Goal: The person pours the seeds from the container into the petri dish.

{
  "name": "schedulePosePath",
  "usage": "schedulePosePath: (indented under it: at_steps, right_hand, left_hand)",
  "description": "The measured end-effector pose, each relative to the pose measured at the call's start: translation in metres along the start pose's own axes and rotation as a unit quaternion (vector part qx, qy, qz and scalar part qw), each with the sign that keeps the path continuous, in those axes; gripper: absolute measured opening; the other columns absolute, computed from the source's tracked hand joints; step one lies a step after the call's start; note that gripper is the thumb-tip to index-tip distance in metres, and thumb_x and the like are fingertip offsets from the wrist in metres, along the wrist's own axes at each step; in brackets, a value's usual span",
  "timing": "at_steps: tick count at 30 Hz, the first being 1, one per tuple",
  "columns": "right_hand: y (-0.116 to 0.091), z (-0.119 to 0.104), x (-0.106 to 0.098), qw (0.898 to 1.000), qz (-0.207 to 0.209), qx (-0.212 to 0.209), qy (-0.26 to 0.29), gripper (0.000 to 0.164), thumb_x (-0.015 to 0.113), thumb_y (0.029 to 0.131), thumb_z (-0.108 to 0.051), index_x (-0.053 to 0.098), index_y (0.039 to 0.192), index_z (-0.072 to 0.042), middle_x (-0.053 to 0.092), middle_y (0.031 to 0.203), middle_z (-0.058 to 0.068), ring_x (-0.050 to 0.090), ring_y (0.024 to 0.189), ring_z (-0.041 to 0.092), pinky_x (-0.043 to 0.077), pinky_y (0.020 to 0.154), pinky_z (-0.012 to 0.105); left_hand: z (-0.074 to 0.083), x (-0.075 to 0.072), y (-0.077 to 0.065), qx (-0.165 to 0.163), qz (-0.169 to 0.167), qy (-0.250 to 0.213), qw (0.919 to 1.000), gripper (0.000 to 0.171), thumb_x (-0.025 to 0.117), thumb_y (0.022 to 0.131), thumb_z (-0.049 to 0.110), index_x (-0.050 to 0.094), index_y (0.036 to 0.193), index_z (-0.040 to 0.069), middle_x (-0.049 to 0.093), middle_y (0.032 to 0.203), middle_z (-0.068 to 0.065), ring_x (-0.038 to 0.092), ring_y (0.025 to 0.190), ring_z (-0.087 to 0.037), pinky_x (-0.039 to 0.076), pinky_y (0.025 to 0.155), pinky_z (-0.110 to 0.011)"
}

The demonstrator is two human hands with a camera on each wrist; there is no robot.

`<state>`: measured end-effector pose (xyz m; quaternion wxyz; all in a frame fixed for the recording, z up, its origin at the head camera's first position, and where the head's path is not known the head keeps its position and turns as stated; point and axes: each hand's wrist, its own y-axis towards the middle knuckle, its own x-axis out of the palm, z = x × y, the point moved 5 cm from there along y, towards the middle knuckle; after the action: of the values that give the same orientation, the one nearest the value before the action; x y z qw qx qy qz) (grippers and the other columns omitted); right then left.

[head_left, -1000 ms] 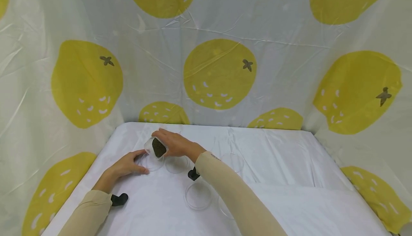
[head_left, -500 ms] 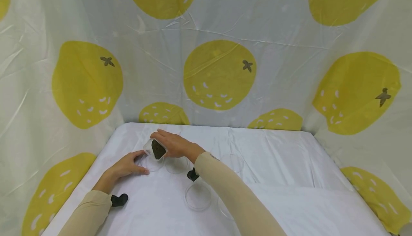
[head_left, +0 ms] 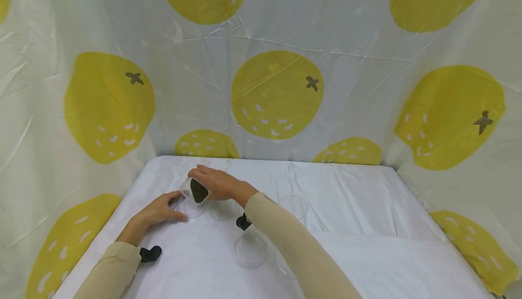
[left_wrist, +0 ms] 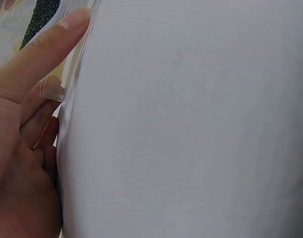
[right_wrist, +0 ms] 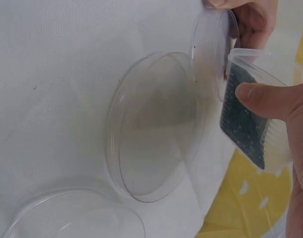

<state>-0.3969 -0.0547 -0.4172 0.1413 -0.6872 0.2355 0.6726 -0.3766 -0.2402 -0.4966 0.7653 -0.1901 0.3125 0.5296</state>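
My right hand (head_left: 218,184) grips a clear plastic tub (head_left: 186,185) with dark, fine grains (head_left: 199,191) inside. The tub is tilted over a clear petri dish (head_left: 192,215) at the table's left. In the right wrist view the thumb presses the tub's side and the grains (right_wrist: 245,116) lie banked against one wall; the tub's mouth faces the dish. My left hand (head_left: 160,209) holds that same dish at its left edge, thumb in front and fingers behind. The left wrist view shows the thumb on the dish's clear rim (left_wrist: 52,94).
Another clear dish (head_left: 223,219) stands just right of the held one. Further dishes lie nearer the front (head_left: 249,265), at the right (head_left: 306,206) and partly under the right sleeve (head_left: 281,269). A few dark specks dot the white cloth (right_wrist: 34,87). Lemon-print curtains (head_left: 277,95) enclose the table.
My right hand and the tub have shifted slightly left and down over the dish. The left hand stays in place on the dish's edge.
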Motion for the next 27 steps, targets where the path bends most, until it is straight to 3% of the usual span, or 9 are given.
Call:
schedulePosePath:
  at_steps: [27]
  right_hand:
    - [0.0044,-0.0032,0.0013,0.999,0.015,-0.016,-0.033,0.078,0.078,0.075,-0.012,0.033,0.139,-0.017,0.029,0.143,-0.005,0.015,0.138,0.017,0.023,0.106,0.023]
  left_hand:
    - [-0.0014,0.0009,0.0011,-0.005,-0.002,-0.005,1.0000,0.097,0.086,0.060,0.039,0.042,0.136,-0.001,0.040,0.138,-0.022,0.027,0.130,-0.038,0.020,0.103,-0.056]
